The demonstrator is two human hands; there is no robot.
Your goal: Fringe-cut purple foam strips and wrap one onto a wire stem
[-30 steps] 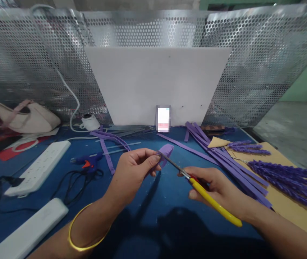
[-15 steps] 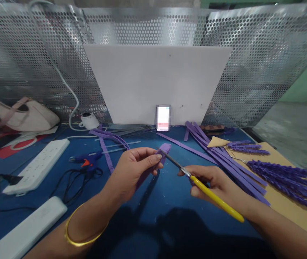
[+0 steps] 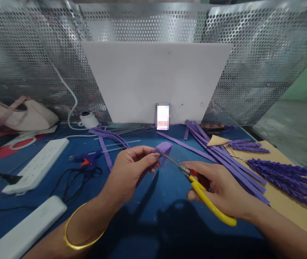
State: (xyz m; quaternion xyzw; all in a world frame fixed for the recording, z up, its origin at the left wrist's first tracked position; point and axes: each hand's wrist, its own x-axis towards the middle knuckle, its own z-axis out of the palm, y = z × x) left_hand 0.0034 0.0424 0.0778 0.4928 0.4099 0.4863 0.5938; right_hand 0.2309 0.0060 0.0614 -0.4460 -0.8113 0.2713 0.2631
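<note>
At the center of the frame, a person's left hand (image 3: 129,169), a gold bangle (image 3: 79,247) at its wrist, pinches a curled purple strip (image 3: 165,146) between thumb and fingers above a blue table (image 3: 175,190). The right hand (image 3: 220,183), right of center, is closed around the yellow-and-red handles of scissors (image 3: 210,204), whose blades reach the strip beside the left fingertips; whether they cut into it cannot be told. Loose strips (image 3: 233,165) lie at center right, near purple flowers (image 3: 283,178) on tan paper (image 3: 285,210) at the right edge. Left of center sits a blue glue gun (image 3: 90,158), its black cord below it, with a white power strip (image 3: 39,163) farther left. A phone (image 3: 163,117) stands upright before a white board (image 3: 153,75) in the upper middle.
</note>
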